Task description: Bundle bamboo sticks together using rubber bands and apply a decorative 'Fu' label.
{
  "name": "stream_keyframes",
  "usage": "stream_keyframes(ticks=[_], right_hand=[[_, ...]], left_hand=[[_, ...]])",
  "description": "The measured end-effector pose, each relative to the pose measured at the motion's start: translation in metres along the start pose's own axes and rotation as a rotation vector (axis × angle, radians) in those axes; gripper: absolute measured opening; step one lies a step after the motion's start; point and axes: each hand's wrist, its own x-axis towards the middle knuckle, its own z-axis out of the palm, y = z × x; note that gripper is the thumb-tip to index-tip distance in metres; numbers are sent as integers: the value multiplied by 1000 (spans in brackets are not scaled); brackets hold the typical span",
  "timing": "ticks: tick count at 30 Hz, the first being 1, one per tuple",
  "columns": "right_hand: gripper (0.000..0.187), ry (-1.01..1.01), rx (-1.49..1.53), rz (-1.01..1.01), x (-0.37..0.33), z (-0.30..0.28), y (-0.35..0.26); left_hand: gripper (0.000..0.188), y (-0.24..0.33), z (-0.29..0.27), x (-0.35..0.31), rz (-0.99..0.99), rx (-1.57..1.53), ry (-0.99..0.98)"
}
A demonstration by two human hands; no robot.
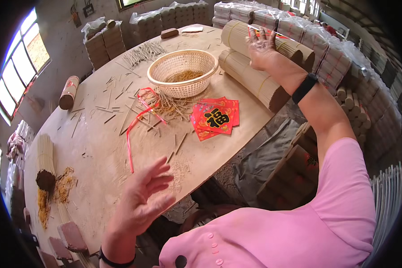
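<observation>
The stick bundle (pixel 235 40) is being supported on the far right part of the table (pixel 98 147), where it is being overlain by the right hand (pixel 262 50). Its long axis is running from the far left toward the near right, so its length is being crossed by that hand rather than followed. The bundle is lying directly below the right fingers, which are being held extended and slightly parted; whether any grip or pressure is being applied cannot be told, as the underside of the palm is being hidden. The left hand (pixel 149 196) is being held well apart, over the near side, with its fingers loosely open and nothing in them. On the near side of the stick bundle, a second bundle (pixel 245 75) is being aligned roughly parallel to it.

As for labels, red paper (pixel 279 35) is being partly covered by the right hand; no writing is being made legible there. To the near left of the second bundle, red cards (pixel 214 118) are being shown in an overlapping fan, the top one being marked with a large, clear, black character edged in gold. At the far left, a wrapped bundle (pixel 69 92) is being circled by red-and-pale printing too small to be read.
</observation>
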Motion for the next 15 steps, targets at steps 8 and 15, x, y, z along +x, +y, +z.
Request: stream_keyframes(ticks=[8, 15], right_hand=[[84, 130, 112, -60, 19, 42, -10], [75, 88, 90, -64, 1, 28, -12]], left_hand=[[85, -22, -15, -39, -37, 31, 74], [78, -33, -26, -79, 49, -9, 130]])
